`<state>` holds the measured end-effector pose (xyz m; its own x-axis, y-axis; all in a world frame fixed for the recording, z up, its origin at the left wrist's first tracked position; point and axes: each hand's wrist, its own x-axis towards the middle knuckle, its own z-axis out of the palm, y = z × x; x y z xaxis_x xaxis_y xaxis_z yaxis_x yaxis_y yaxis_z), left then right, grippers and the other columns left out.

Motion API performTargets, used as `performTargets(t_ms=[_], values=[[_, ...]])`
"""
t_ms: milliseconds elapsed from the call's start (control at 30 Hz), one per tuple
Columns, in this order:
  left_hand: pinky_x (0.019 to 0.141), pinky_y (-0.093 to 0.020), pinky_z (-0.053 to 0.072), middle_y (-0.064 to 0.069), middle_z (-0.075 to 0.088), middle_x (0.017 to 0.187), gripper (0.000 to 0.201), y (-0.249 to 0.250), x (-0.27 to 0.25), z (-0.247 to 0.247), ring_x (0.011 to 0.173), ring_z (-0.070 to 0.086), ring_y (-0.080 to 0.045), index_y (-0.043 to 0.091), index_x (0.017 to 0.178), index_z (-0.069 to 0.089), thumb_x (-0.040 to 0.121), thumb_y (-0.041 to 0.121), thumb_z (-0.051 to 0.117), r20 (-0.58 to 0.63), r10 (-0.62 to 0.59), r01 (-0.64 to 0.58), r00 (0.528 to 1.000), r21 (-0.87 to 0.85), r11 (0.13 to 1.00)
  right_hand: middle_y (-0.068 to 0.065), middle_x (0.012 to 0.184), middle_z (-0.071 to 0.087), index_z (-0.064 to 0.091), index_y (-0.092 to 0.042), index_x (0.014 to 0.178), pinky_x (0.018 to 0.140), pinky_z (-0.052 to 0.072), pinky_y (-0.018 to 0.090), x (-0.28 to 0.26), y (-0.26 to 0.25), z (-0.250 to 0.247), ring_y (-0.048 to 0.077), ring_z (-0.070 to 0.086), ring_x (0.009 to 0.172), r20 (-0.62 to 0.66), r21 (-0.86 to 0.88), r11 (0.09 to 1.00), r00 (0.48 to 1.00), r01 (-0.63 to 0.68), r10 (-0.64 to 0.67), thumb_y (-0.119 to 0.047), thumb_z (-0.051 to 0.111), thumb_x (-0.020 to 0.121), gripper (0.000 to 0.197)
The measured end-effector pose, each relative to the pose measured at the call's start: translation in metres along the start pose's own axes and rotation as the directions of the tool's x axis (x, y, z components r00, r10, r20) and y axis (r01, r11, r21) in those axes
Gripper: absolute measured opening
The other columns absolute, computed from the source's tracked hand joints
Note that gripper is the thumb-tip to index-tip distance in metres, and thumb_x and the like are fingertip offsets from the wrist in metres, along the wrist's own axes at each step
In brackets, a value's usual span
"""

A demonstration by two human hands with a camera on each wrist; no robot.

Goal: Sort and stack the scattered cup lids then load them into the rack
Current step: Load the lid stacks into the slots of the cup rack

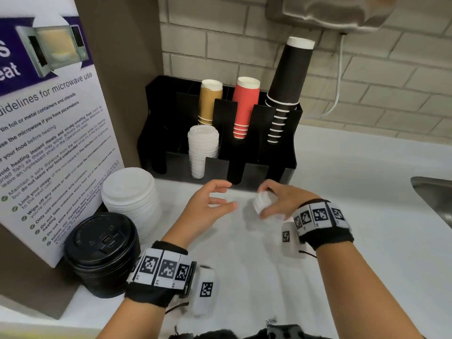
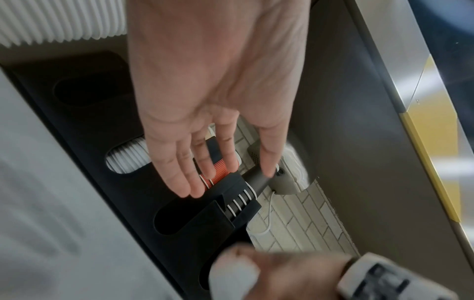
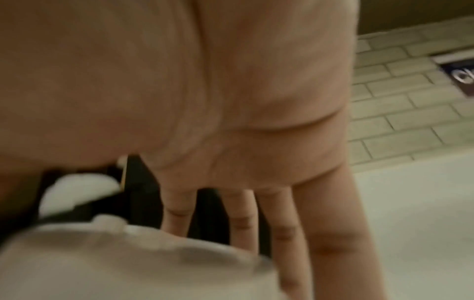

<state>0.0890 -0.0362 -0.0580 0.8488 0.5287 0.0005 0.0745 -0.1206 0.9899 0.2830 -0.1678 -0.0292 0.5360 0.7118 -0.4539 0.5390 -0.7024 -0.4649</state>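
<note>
— Nearest item?
— Black lid stack (image 1: 101, 250), on the white counter (image 1: 367, 241) beside the left wrist; large white lid stack (image 1: 129, 194) just behind it.
— Hands?
— Left hand (image 1: 208, 206): fingers spread, relaxed, holding nothing. Right hand (image 1: 281, 200): fingers curled round a small stack of white lids (image 1: 261, 201), lifted off the counter, just in front of the rack (image 1: 269, 167).
— Rack contents?
— White lids (image 1: 203, 150) in one front slot; tan cups (image 1: 210, 101), red cups (image 1: 244, 106), black cups (image 1: 288, 89) behind.
</note>
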Motion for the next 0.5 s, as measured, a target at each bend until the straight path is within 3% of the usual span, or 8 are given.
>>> performTargets(t_ms=[67,167,300,400,500], values=[[0.076,-0.013,0.051,0.015,0.051,0.130,0.068,-0.001,-0.001,0.002,0.111,0.058,-0.002,0.041,0.131,0.048,0.073,0.029,0.082,0.071,-0.004,0.006,0.997,-0.015,1.000,-0.003,0.109,0.055,0.049,-0.043,0.106,0.064,0.056,0.026,-0.014,-0.020,-0.003,0.015,0.060,0.094,-0.010,0.237,0.952,0.981,0.192,-0.195,-0.027,0.081,0.071,0.050],[0.095,-0.027,0.052,0.015,0.047,0.139,0.092,0.001,-0.003,0.006,0.120,0.056,-0.011,0.044,0.140,0.038,0.062,0.035,0.084,0.124,0.052,-0.040,0.991,-0.095,0.995,-0.001,0.114,0.055,0.050,-0.046,0.110,0.068,0.054,0.023,-0.029,-0.041,-0.001,0.015,0.062,0.095,-0.052,0.395,0.841,0.922,0.371,-0.383,-0.024,0.079,0.074,0.051],[0.083,-0.025,0.055,0.018,0.060,0.126,0.075,0.004,-0.003,0.005,0.112,0.064,-0.011,0.053,0.125,0.049,0.063,0.029,0.085,0.067,0.146,-0.127,0.987,-0.222,0.967,0.004,0.118,0.058,0.049,-0.043,0.114,0.073,0.054,0.027,-0.035,-0.052,0.004,0.021,0.066,0.098,-0.107,0.472,0.765,0.890,0.438,-0.444,-0.030,0.079,0.068,0.057],[0.083,-0.026,0.055,0.015,0.061,0.124,0.075,0.004,-0.002,0.003,0.113,0.064,-0.014,0.047,0.126,0.050,0.065,0.024,0.086,0.019,0.182,-0.173,0.983,-0.234,0.957,0.003,0.121,0.060,0.049,-0.039,0.121,0.082,0.057,0.039,-0.033,-0.052,0.005,0.022,0.066,0.102,-0.129,0.512,0.730,0.881,0.453,-0.456,-0.030,0.080,0.067,0.063],[0.086,-0.027,0.055,0.014,0.060,0.125,0.079,0.004,-0.002,0.002,0.113,0.064,-0.016,0.043,0.130,0.049,0.063,0.026,0.086,-0.015,0.191,-0.189,0.982,-0.234,0.954,0.005,0.121,0.061,0.053,-0.034,0.125,0.088,0.055,0.042,-0.032,-0.053,0.005,0.021,0.065,0.105,-0.149,0.538,0.700,0.871,0.469,-0.468,-0.025,0.081,0.068,0.065]])
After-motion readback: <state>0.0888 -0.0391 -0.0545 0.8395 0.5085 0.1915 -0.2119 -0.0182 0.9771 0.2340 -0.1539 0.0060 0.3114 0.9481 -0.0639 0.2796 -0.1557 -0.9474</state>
